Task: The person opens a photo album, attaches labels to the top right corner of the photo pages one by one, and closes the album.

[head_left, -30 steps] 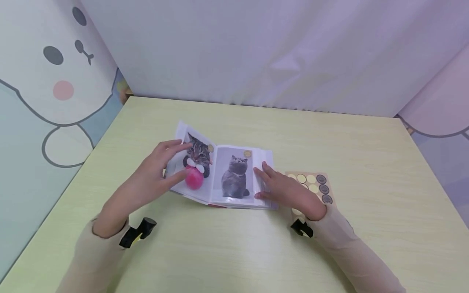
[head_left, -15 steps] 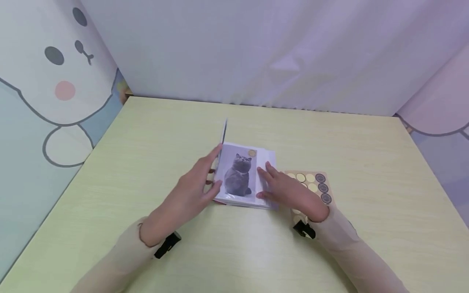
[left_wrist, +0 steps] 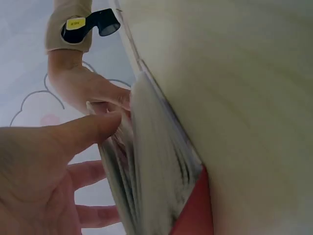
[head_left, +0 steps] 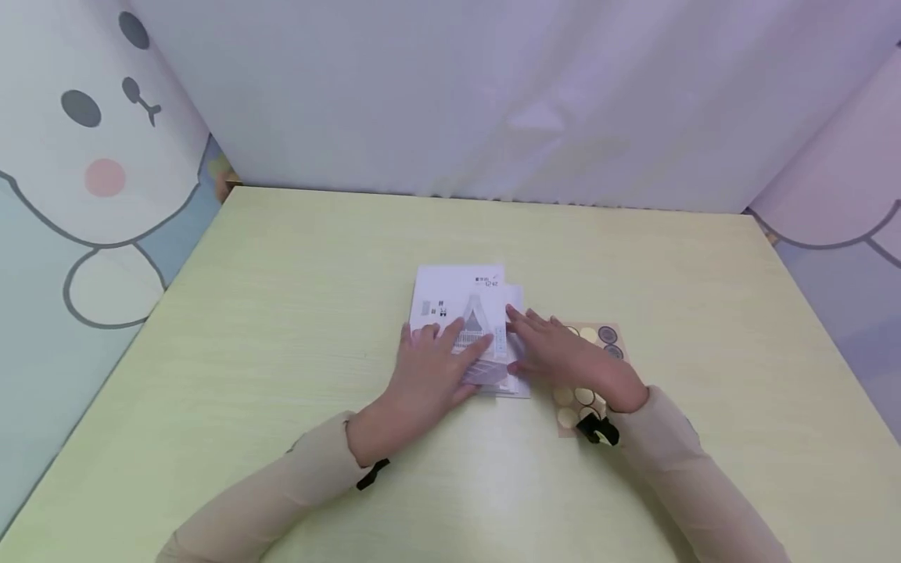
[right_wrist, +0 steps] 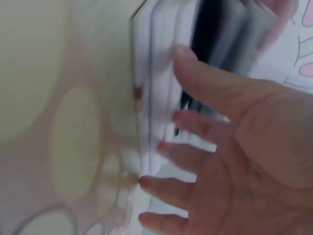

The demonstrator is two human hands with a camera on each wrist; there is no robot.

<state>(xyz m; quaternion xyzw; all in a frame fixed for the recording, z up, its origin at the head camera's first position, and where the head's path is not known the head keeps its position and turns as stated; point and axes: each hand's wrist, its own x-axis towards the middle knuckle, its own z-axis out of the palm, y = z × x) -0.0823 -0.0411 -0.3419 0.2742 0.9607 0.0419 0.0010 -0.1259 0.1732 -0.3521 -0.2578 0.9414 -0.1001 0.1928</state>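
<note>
A small photo album (head_left: 457,283) lies on the table, its white printed cover with a barcode facing up. My left hand (head_left: 425,374) presses on that cover with spread, nearly straight fingers. In the left wrist view its thumb (left_wrist: 93,131) lies along the page edges, and the layered pages still fan apart above a red spine corner (left_wrist: 196,203). My right hand (head_left: 563,353) stays at the album's right side, fingertips right at the page edges. The right wrist view shows its fingers (right_wrist: 181,193) extended and spread along the album's side.
A tan sheet of round stickers (head_left: 565,430), some pale and some dark, lies partly beneath my right hand and wrist. The light wooden table (head_left: 317,242) ends at a white curtain (head_left: 450,102). A cartoon-patterned wall covering (head_left: 105,211) stands at the left.
My left hand has swung the album's left side over to the right, through upright, onto the other pages. The cat photos are now covered. My right hand has stayed near the right edge.
</note>
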